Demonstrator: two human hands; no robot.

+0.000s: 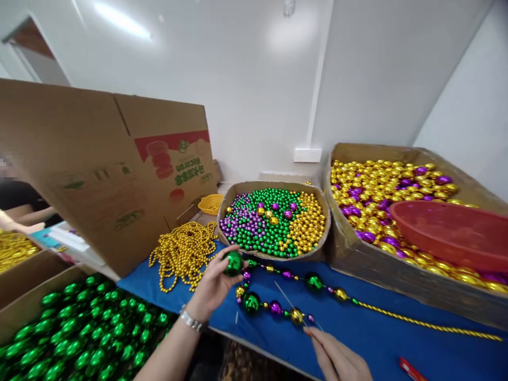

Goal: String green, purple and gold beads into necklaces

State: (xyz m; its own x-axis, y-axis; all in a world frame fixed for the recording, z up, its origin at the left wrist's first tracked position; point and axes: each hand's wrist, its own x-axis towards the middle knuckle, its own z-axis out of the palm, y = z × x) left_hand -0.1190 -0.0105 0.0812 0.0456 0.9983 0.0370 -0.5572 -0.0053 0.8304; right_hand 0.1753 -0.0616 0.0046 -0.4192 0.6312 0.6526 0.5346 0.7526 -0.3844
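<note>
My left hand, with a metal watch band at the wrist, has its fingers closed around a large shiny green bead above the blue cloth. At the lower middle, my right hand pinches a thin needle that points up and to the left. A bead strand of green, purple and gold balls curves over the cloth between my hands. Its far side runs right into a twisted gold cord. The strand's end lies close to my right fingertips.
A shallow box holds small green, purple and gold beads. Gold bead strings are heaped left of it. A red basin rests in the right-hand box. Green beads fill a box at lower left, below a tall carton.
</note>
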